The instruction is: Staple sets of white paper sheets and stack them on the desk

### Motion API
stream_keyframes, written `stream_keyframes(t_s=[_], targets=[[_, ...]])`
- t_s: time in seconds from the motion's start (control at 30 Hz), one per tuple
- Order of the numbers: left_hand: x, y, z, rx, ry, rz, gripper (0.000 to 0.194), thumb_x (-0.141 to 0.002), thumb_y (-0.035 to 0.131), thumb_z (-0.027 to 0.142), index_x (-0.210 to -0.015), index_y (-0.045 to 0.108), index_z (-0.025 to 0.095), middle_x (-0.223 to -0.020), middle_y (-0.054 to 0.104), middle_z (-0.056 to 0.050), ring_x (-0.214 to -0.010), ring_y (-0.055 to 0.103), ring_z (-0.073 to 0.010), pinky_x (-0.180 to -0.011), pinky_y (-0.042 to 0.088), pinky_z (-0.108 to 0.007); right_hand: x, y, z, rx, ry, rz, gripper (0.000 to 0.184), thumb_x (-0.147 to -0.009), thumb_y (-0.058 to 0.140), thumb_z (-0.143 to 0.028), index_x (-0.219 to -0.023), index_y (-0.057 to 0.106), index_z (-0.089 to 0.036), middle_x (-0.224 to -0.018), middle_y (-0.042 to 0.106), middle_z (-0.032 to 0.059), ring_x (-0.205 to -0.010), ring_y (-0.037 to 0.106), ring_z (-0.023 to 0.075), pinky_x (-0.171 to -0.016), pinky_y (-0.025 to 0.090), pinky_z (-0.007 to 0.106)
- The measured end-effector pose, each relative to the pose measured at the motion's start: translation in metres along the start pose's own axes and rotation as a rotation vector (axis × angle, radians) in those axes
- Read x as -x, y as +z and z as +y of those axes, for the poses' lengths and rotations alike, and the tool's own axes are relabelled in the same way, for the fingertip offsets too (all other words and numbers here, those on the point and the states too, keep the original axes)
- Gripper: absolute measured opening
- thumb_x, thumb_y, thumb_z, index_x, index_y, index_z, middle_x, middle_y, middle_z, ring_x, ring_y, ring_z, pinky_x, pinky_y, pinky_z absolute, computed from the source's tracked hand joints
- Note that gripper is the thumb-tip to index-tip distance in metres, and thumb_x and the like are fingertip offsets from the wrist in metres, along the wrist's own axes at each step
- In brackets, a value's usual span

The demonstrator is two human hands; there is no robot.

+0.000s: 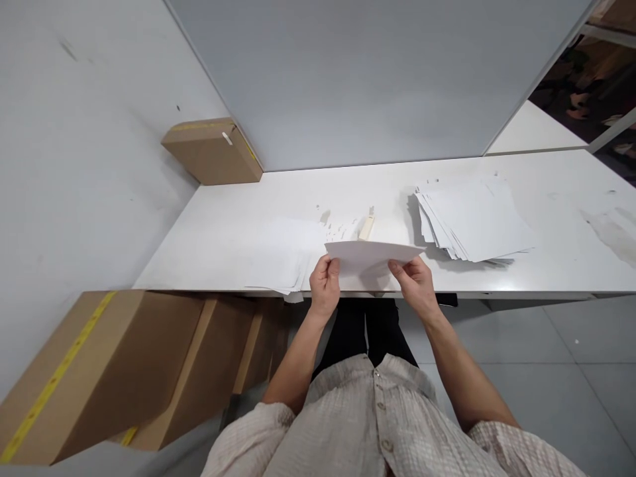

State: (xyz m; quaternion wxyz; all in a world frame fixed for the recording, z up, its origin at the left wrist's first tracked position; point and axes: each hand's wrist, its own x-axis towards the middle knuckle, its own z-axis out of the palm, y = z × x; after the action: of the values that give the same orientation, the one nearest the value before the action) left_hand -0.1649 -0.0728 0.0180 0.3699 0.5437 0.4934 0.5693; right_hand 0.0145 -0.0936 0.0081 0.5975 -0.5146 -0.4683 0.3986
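I hold a white sheet of paper [370, 255] just above the front edge of the white table [248, 218]. My left hand [325, 285] pinches its left side and my right hand [416, 281] pinches its right side, fingers closed on the paper. A small cream-coloured tool [366, 227] lies on the table just behind the sheet. A fanned stack of white sheets [472, 218] sits to the right, and flat white sheets [283, 265] lie to the left by the table edge.
A brown cardboard box [213, 151] stands in the back left corner against the grey partition [368, 79]. Several large cardboard boxes [99, 371] lean on the floor below the table at left. Grey floor tiles [546, 351] lie at right.
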Motion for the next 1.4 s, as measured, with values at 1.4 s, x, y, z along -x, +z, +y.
stream_keyframes(t_s=[1.4], targets=[[0.008,-0.007,-0.037,-0.1,-0.624,-0.486,0.029,-0.077,0.057,0.043,-0.07,0.058,0.015,-0.053,0.052,0.003,-0.046,0.05,-0.0102,-0.044,0.042,-0.021,0.041,-0.033,0.036,0.04,0.477,-0.055,0.051,-0.074,0.064,-0.04,-0.119,0.052,-0.018,-0.097,0.07,0.0083,-0.079,0.066,0.022,-0.067,0.053,0.034]])
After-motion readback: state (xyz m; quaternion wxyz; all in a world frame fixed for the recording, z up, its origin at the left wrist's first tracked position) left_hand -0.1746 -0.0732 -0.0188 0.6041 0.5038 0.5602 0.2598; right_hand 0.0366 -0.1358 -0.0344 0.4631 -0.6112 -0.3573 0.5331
